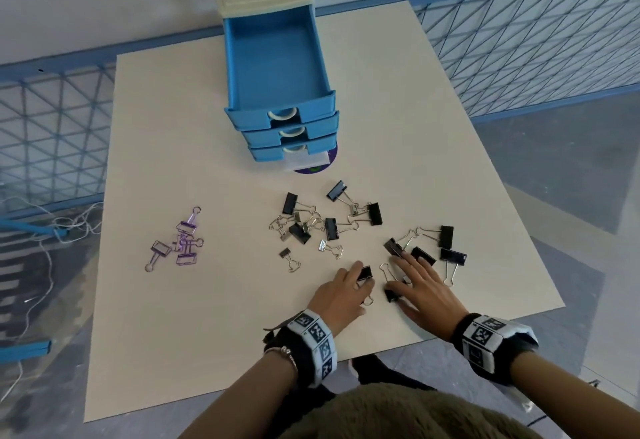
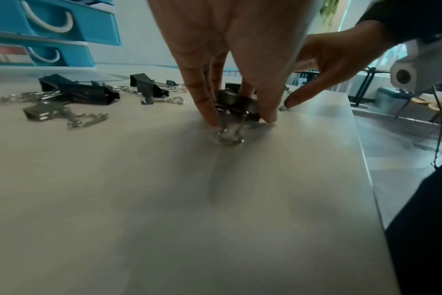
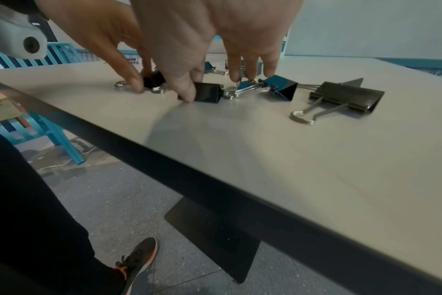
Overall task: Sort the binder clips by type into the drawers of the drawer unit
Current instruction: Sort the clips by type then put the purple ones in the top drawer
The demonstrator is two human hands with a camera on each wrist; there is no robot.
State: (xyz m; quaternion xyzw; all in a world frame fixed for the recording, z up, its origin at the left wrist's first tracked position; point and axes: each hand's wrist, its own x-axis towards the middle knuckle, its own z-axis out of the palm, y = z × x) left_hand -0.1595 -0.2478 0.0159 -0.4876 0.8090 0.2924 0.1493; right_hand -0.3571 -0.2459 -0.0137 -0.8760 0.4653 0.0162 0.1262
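Note:
Several black binder clips (image 1: pixel 332 227) and small silver ones (image 1: pixel 327 246) lie scattered mid-table in front of the blue drawer unit (image 1: pixel 287 126), whose top drawer (image 1: pixel 277 64) is pulled out and holds nothing. Purple wire clips (image 1: pixel 181 241) lie in a group at the left. My left hand (image 1: pixel 360 277) pinches a black binder clip (image 2: pixel 237 105) on the table between its downward fingertips. Beside it my right hand (image 1: pixel 398 275) lies spread over more clips. Its thumb touches a black clip (image 3: pixel 207 92) and its straight fingers touch another (image 3: pixel 278 85).
The table's near edge (image 3: pixel 215 179) runs close below my hands. Further black clips (image 1: pixel 450 251) lie to the right of my right hand. A blue mesh fence (image 1: pixel 519 40) runs behind the table, and white cables (image 1: pixel 52 230) trail on the floor at the left.

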